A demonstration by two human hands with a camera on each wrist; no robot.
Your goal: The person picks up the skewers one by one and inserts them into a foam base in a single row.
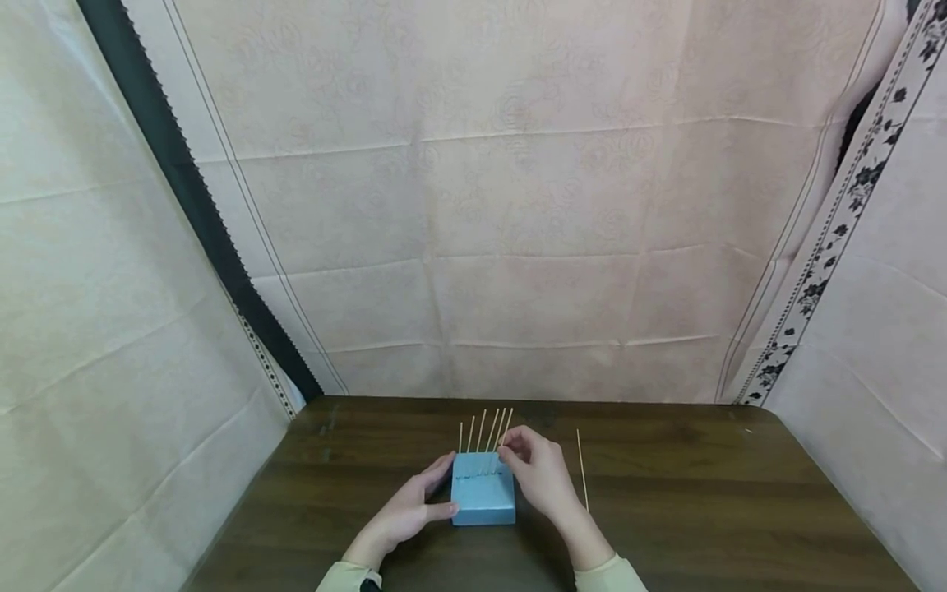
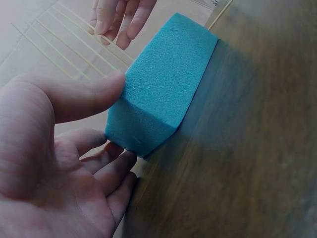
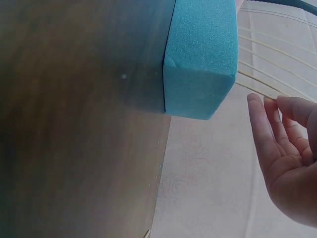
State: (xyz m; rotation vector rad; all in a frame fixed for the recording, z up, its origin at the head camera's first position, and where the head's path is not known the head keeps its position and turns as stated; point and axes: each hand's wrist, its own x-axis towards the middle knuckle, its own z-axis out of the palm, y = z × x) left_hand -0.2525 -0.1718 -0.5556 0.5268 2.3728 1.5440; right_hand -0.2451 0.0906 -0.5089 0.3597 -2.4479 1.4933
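Note:
A light blue foam block (image 1: 483, 496) sits on the wooden table, with several thin bamboo skewers (image 1: 482, 430) standing in a row in its upper face. My left hand (image 1: 410, 508) holds the block at its left side; in the left wrist view the thumb (image 2: 91, 96) lies along one edge and the fingers touch beneath. At the row's right end, my right hand (image 1: 540, 475) pinches a skewer (image 3: 255, 90) between thumb and fingertips, close above the block. That skewer's lower end meets the foam in the right wrist view.
One loose skewer (image 1: 583, 470) lies on the table (image 1: 703, 493) to the right of my right hand. Pale patterned cloth (image 1: 533, 205) hangs behind the table's far edge, and more cloth hangs along both sides.

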